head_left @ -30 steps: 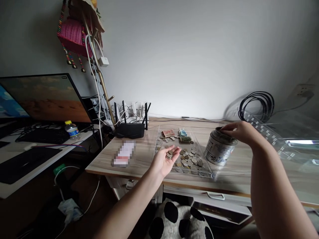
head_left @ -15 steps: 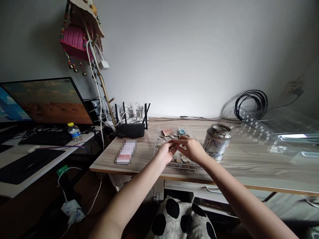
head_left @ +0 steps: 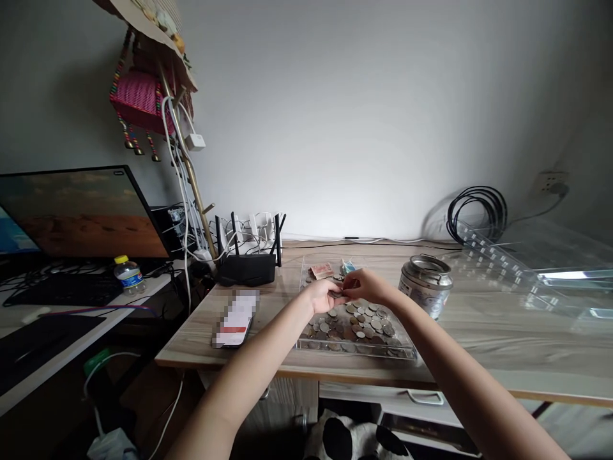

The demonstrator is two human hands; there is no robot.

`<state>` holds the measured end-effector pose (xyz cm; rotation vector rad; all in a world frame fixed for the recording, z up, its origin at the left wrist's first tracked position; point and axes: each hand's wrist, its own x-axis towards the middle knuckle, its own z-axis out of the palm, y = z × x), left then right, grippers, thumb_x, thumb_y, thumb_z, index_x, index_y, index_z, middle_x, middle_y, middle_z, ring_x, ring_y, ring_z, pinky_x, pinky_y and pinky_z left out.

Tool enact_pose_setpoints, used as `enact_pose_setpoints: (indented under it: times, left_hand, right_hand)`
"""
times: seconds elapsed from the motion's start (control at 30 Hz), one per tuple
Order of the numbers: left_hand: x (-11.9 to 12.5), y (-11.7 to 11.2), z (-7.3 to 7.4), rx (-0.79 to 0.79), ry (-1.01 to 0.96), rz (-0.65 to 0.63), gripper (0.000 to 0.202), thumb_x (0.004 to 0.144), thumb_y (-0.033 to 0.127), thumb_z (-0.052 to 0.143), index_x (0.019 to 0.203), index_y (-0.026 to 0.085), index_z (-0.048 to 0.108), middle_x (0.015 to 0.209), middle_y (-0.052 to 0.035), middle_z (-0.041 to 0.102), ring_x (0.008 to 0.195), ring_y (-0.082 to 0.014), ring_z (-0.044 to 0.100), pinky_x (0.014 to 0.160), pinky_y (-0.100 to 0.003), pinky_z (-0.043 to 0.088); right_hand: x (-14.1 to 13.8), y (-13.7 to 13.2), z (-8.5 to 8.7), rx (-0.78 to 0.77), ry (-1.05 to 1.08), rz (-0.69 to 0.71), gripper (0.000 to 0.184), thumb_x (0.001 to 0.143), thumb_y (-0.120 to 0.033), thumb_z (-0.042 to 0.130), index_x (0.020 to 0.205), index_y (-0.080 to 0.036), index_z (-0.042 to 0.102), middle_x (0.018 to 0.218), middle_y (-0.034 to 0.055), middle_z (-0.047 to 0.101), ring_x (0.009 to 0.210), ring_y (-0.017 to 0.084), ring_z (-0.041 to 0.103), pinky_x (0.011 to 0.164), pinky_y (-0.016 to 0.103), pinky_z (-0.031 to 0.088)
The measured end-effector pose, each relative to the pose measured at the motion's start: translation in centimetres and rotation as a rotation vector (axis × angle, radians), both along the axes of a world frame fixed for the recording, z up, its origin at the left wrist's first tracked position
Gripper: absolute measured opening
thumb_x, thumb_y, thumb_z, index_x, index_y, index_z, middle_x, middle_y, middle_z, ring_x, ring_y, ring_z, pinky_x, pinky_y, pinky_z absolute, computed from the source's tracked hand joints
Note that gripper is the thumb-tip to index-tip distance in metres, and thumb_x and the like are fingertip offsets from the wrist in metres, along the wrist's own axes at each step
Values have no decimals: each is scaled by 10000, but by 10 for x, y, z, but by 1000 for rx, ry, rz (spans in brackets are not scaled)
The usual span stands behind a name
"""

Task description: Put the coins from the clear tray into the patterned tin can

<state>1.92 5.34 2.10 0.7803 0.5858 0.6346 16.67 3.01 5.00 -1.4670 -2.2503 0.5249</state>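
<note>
A clear plastic tray (head_left: 416, 352) on the desk holds many loose coins (head_left: 366, 322). Above its middle, my left hand (head_left: 324, 296) is closed with curled fingers around a few coins. My right hand (head_left: 364, 285) meets it from the right, fingertips pinched together over the same coins; the exact piece between them is partly hidden. Behind my hands, a folded reddish banknote (head_left: 321, 271) and a crumpled blue-green banknote (head_left: 348, 266) lie at the tray's far end. To the right of the tray stands a silver metal can (head_left: 426, 287) with a lid and wire clasp.
A phone (head_left: 237, 319) with a blurred screen lies left of the tray, before a black router (head_left: 246, 269). Clear plastic boxes (head_left: 536, 275) and a coiled black cable (head_left: 479, 214) are at right. A bottle (head_left: 129, 276) and monitor (head_left: 86, 217) stand on the left desk.
The view has tilted up and shifted slightly, so the desk sits lower. My hands remain together over the tray, and more of the coins before them now show.
</note>
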Motion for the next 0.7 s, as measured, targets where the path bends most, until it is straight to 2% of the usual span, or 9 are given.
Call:
enact_pose_setpoints:
  times: [0.07, 0.13, 0.33, 0.4, 0.47, 0.53, 0.6, 0.7]
  left_hand:
    - [-2, 1, -1, 21, 9, 10, 221, 716, -31, 378, 829, 24, 560, 729, -115, 608, 696, -140, 609, 634, -213, 494]
    - [-4, 2, -2, 24, 42, 54, 184, 726, -13, 412, 810, 37, 568, 713, -95, 610, 664, -117, 604, 611, -185, 493]
    - [-6, 5, -6, 26, 120, 146, 128, 765, 85, 448, 812, 75, 566, 663, -51, 589, 526, -67, 560, 500, -152, 470]
    - [-7, 6, -7, 51, 162, 129, 137, 787, 139, 433, 816, 84, 555, 622, -39, 568, 460, -48, 523, 403, -119, 403]
    - [-9, 7, -8, 120, 234, 69, 174, 805, 213, 420, 784, 93, 544, 526, -6, 512, 341, -20, 410, 301, -106, 266]
    - [-13, 6, -5, 229, 331, -51, 225, 801, 287, 428, 735, 101, 536, 432, 38, 416, 271, -3, 264, 271, -123, 131]
    - [-18, 5, 1, 323, 432, -159, 230, 781, 313, 454, 700, 111, 527, 396, 63, 344, 267, -4, 203, 284, -137, 71]
    - [-24, 6, 13, 345, 469, -140, 155, 770, 247, 443, 676, 133, 492, 426, 66, 334, 287, -4, 209, 305, -137, 59]
  right_hand:
    - [4, 3, -1, -56, 62, 52, 231, 619, -277, 553, 779, -126, 623, 638, 35, 616, 556, 107, 525, 489, 208, 368]
    - [5, 4, -2, -48, 88, 76, 251, 600, -289, 576, 787, -128, 623, 645, 31, 613, 568, 106, 522, 496, 209, 369]
    - [-13, -1, -5, 31, 67, 18, 185, 577, -278, 590, 698, -138, 594, 612, 13, 588, 540, 98, 492, 471, 202, 337]
    - [-17, -10, -1, 112, 87, -28, 150, 613, -278, 561, 687, -148, 578, 596, 4, 578, 529, 92, 484, 469, 199, 331]
    - [-14, -23, 9, 243, 108, -94, 148, 656, -297, 528, 694, -162, 575, 608, 4, 582, 535, 91, 486, 487, 203, 340]
    - [1, -38, 22, 378, 122, -176, 183, 682, -340, 512, 720, -179, 589, 658, 11, 601, 564, 94, 501, 520, 210, 358]
    - [26, -49, 36, 485, 128, -302, 234, 683, -397, 511, 751, -196, 609, 703, 15, 615, 596, 102, 518, 549, 220, 373]
    - [71, -55, 52, 535, 73, -564, 288, 638, -457, 537, 757, -215, 639, 699, 20, 617, 609, 129, 528, 547, 247, 378]
